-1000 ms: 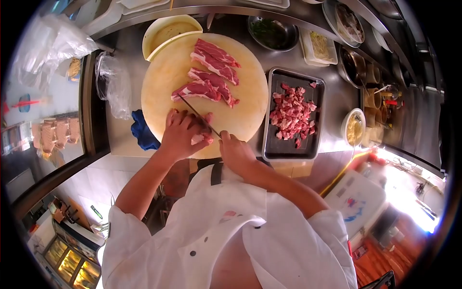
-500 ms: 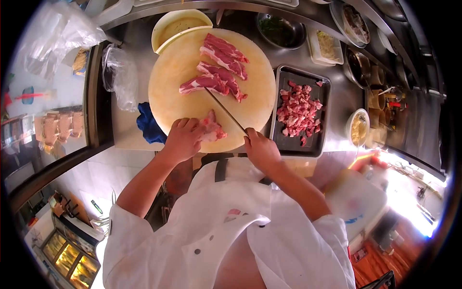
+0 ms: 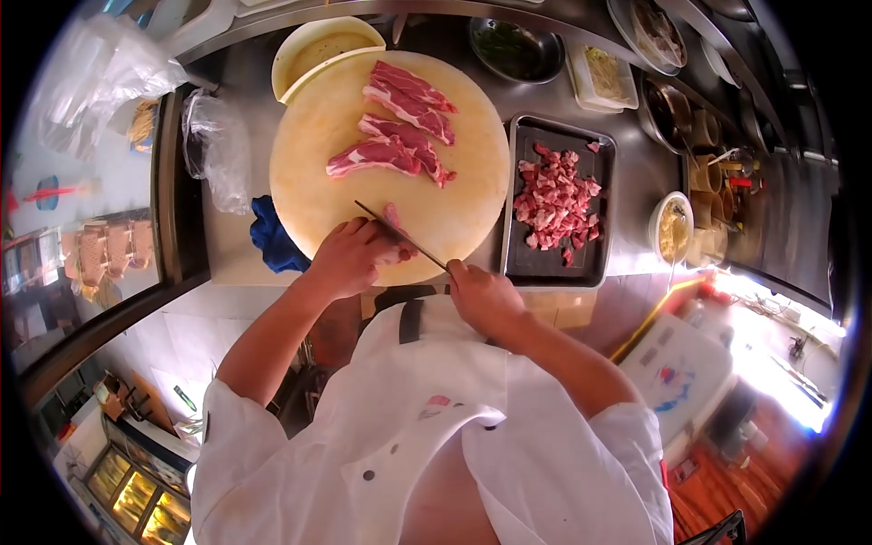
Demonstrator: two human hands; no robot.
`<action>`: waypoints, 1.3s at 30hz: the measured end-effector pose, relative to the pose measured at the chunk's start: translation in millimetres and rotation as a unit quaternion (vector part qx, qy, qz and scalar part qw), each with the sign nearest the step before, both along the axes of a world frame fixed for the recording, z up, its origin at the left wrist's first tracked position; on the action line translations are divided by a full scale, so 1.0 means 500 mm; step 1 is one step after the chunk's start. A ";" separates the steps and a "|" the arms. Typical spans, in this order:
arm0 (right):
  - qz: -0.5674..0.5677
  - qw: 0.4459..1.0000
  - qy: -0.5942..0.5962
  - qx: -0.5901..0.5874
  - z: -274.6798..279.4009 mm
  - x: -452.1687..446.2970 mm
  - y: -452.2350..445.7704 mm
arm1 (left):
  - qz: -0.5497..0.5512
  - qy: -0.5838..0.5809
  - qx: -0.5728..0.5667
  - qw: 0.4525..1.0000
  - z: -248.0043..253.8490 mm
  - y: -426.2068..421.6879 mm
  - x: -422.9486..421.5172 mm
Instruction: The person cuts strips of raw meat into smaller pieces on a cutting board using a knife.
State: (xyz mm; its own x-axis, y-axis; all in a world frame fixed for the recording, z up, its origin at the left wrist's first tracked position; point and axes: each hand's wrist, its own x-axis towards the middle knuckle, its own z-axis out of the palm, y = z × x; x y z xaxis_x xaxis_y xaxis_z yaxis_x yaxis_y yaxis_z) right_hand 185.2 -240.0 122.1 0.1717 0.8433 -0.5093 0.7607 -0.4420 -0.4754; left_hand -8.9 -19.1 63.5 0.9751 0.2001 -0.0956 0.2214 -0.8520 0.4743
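A knife (image 3: 401, 233) is in my right hand (image 3: 483, 295), its fingers wrapped around the handle near the board's front edge. The narrow blade slants up and left across a small piece of raw meat (image 3: 391, 216). My left hand (image 3: 350, 261) presses that meat against the round chopping board (image 3: 472, 195) with curled fingers, hiding part of it. Farther up the board lie several long strips of red, fat-edged raw meat (image 3: 392, 156). To the right, a dark rectangular tray (image 3: 538, 267) holds a heap of diced meat (image 3: 556, 198).
Behind the board stands a cream container (image 3: 289, 65) of liquid. A metal bowl of greens (image 3: 516, 53), a white tub (image 3: 601, 80) and a white bowl (image 3: 672, 232) line the counter's back and right. A blue cloth (image 3: 272, 238) and a plastic bag (image 3: 218, 150) lie left.
The knife has come back from beside the meat strips and now crosses the small piece under my left hand. The whole view has shifted slightly.
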 end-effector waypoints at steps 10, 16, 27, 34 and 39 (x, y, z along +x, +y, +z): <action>0.006 1.000 0.006 0.028 -0.057 -0.041 0.132 | -0.013 0.010 -0.007 1.000 -0.011 0.002 0.006; 0.037 0.999 0.001 0.022 -0.051 -0.026 0.204 | -0.008 -0.006 -0.003 1.000 0.005 0.001 -0.001; -0.070 0.995 -0.075 0.013 0.026 0.118 -0.112 | 0.234 -0.051 -0.098 0.966 0.005 0.055 0.002; -0.282 0.954 -0.054 0.086 0.082 0.115 -0.190 | 0.162 0.035 -0.067 0.984 0.005 0.000 0.117; -0.409 0.907 -0.011 0.103 0.034 0.096 -0.258 | 0.065 -0.106 -0.051 0.991 -0.039 -0.064 0.252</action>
